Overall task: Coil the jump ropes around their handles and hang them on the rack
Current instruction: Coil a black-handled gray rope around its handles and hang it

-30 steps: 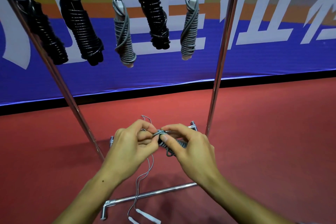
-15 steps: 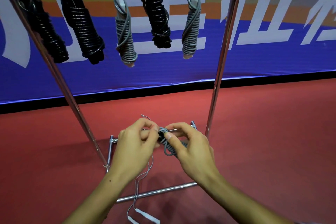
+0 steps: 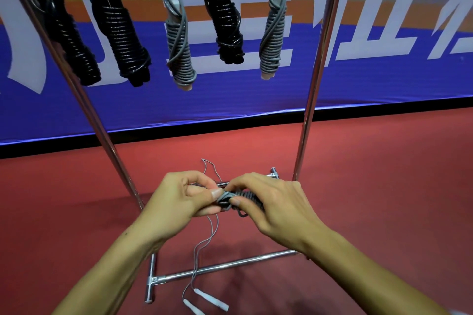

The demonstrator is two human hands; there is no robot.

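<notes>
Progress so far: five coiled ropes (image 3: 180, 43) on rack (image 3: 318, 64) — left hand (image 3: 179, 202), right hand (image 3: 271, 202) both pinching half-wound grey rope (image 3: 240, 198), hanging left.

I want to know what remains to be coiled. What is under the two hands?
Thin grey cord hangs from the half-coiled bundle gripped by the left hand and right hand. It ends in two white handles low near the rack's base bar. The palms hide the bundle's handles.
</notes>
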